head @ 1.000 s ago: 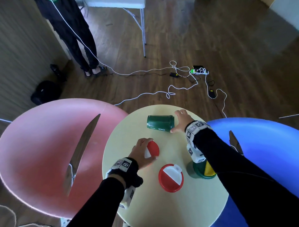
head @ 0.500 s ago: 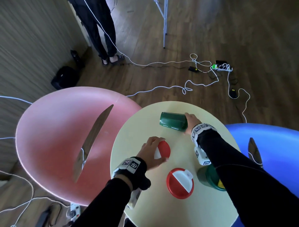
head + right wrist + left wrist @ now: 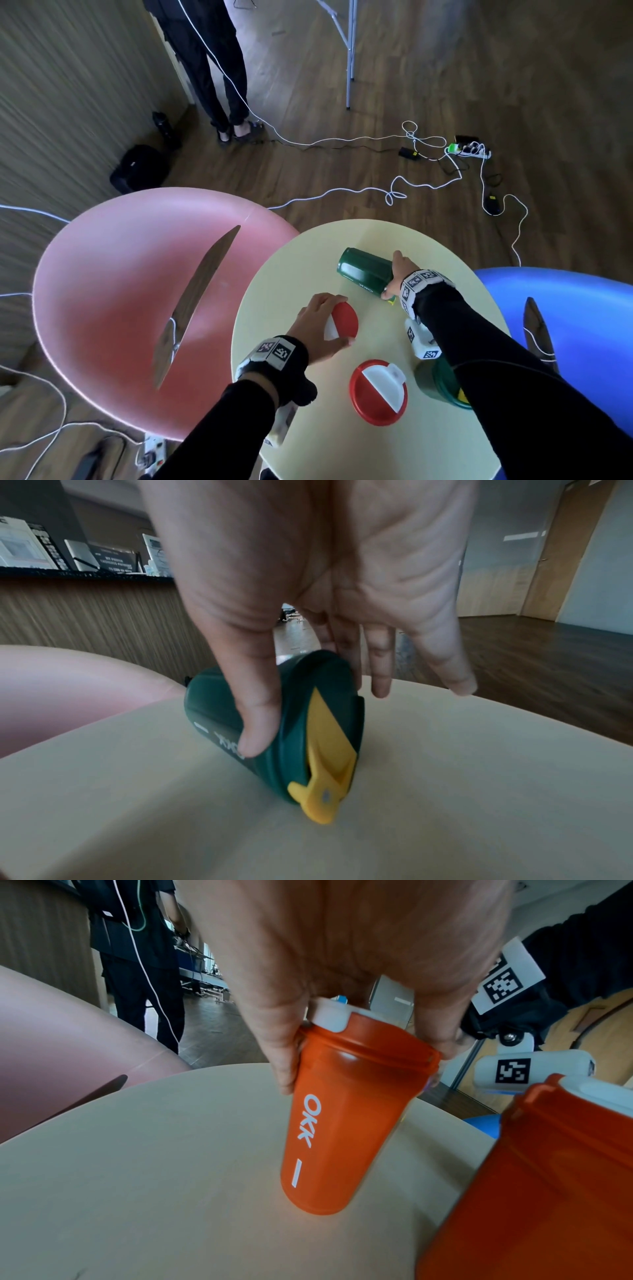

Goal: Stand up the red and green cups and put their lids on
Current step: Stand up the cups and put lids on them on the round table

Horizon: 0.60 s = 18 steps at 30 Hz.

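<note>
On the round table (image 3: 308, 428), the left hand (image 3: 317, 329) grasps a red cup (image 3: 346, 1115) by its lidded rim from above, thumb and fingers on opposite sides; the cup stands near-upright, slightly tilted, base on the tabletop. This top grip suits steadying it as it settles. The right hand (image 3: 399, 274) clasps the green cup (image 3: 364, 274), which lies on its side at the far centre, thumb across the body beside its yellow-tabbed lid (image 3: 329, 750), fingers behind: judged a hold for tipping it upright. A second red cup (image 3: 378, 392) and second green cup (image 3: 440, 383) stand lidded nearer. Contents of all cups cannot be seen.
</note>
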### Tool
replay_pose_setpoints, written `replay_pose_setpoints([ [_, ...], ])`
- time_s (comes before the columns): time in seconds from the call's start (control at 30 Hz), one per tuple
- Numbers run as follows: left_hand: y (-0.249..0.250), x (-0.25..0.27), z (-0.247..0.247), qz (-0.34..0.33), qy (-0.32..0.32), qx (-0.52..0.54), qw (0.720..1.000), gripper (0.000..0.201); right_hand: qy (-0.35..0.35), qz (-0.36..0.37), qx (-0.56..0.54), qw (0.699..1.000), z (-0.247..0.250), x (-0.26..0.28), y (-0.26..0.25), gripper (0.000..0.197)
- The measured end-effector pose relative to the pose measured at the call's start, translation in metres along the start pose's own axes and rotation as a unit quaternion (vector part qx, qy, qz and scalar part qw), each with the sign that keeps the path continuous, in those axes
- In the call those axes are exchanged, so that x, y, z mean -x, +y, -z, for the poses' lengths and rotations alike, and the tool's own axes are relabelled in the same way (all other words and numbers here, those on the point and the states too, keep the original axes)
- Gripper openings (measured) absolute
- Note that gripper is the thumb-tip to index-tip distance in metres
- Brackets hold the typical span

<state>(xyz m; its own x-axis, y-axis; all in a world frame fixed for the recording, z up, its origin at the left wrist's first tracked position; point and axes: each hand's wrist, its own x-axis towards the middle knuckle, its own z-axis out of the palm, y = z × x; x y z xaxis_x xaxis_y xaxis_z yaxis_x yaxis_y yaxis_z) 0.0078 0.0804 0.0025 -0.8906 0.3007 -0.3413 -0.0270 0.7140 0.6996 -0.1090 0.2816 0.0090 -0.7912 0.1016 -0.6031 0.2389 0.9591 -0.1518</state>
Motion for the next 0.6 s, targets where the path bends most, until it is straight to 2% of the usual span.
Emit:
replay_pose_setpoints([
  [0.2,-0.001,-0.001,0.000,0.002,-0.003,0.003,1.000,0.073,-0.005,0.001,0.004,1.000,0.020,0.015,0.001,0.087],
  [0.37,-0.001,-0.002,-0.001,0.003,0.000,0.012,1.000,0.072,0.018,0.011,0.016,1.000,0.041,0.032,-0.005,0.078],
  [0.5,-0.001,-0.002,0.000,-0.004,-0.003,0.008,1.000,0.075,0.042,0.027,0.065,0.997,0.039,0.039,-0.010,0.072],
  [0.6,-0.003,-0.003,-0.001,-0.005,0.000,0.007,1.000,0.076,0.033,0.028,0.069,0.997,0.035,0.039,-0.012,0.075],
])
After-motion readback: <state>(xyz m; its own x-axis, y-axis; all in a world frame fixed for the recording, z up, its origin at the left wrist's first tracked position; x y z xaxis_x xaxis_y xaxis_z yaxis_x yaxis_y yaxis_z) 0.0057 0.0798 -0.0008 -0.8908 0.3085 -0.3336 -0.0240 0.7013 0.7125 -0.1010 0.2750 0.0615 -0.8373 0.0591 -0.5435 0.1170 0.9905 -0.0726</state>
